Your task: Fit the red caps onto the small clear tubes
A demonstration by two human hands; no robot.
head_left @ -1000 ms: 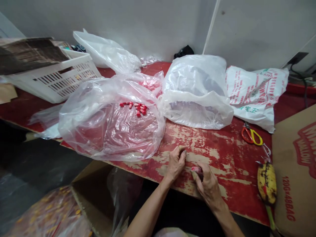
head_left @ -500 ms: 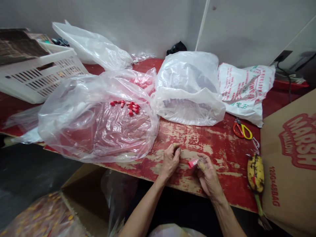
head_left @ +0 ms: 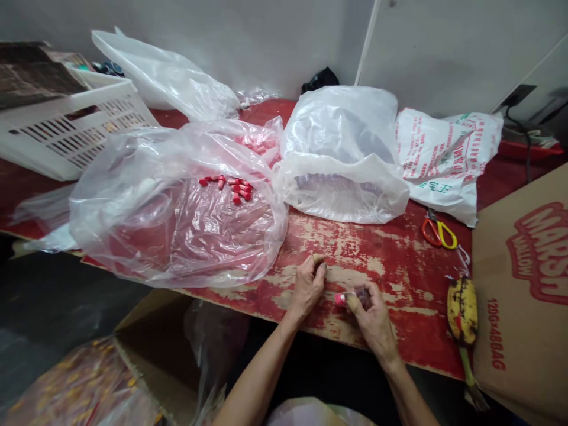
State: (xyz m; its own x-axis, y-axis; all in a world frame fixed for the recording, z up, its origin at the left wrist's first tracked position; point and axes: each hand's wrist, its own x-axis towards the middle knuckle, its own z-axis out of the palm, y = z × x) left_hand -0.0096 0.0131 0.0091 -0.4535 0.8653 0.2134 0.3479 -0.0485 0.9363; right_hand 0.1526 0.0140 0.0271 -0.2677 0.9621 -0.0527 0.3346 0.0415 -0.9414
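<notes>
My right hand (head_left: 375,316) rests by the table's front edge, thumb and fingers closed on a small red and white tube-like piece (head_left: 341,299). A dark, see-through part shows between those fingers; whether it belongs to the piece I cannot tell. To its left my left hand (head_left: 308,287) is curled on the tabletop, thumb against the fingers, and what it holds, if anything, is hidden. Several small red pieces (head_left: 237,190) lie by the mouth of a clear plastic bag (head_left: 119,177) at left. A second white translucent bag (head_left: 341,127) stands beyond my hands, its mouth facing me.
The worn red table (head_left: 337,236) carries a white basket (head_left: 106,127) at left. On the right are a printed white sack (head_left: 444,154), red-and-yellow-handled scissors (head_left: 439,232), a spotted banana (head_left: 461,310) and a cardboard box (head_left: 523,284). An open carton (head_left: 160,349) stands below the table's edge.
My right hand has turned, and its fingers have shifted on the red and white piece, which now shows less of its length. My left hand stays curled. The whole view has shifted slightly.
</notes>
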